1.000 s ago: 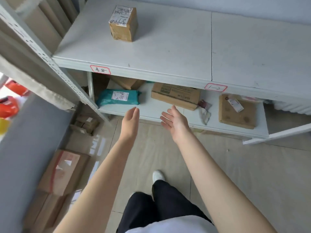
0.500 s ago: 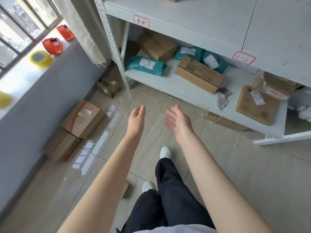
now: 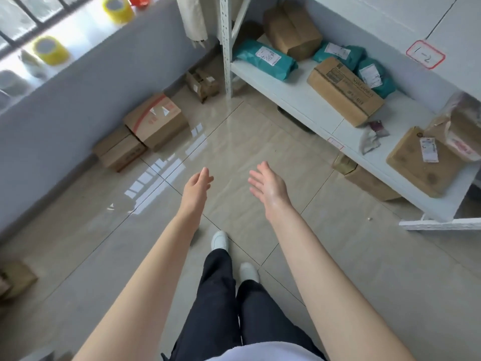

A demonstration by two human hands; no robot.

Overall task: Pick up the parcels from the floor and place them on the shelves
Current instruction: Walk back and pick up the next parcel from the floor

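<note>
My left hand (image 3: 195,187) and my right hand (image 3: 268,185) are both held out over the tiled floor, fingers apart and holding nothing. Cardboard parcels lie on the floor along the left wall: a box with red markings (image 3: 156,121), a plain box (image 3: 119,149) beside it, and a small box (image 3: 201,83) by the shelf post. Another box (image 3: 15,278) shows at the left edge. The white lower shelf (image 3: 291,97) at the right holds teal bags (image 3: 263,58) and several brown boxes (image 3: 345,91).
A box (image 3: 364,178) sits on the floor under the shelf. Tape rolls (image 3: 50,49) stand on the windowsill at the upper left. The perforated shelf post (image 3: 226,45) rises near the top centre. My legs and white shoes (image 3: 220,239) are below my hands.
The view has swung down and left from the shelves toward the floor. Both open hands dropped away from the shelf edge and now hover over the floor tiles.
</note>
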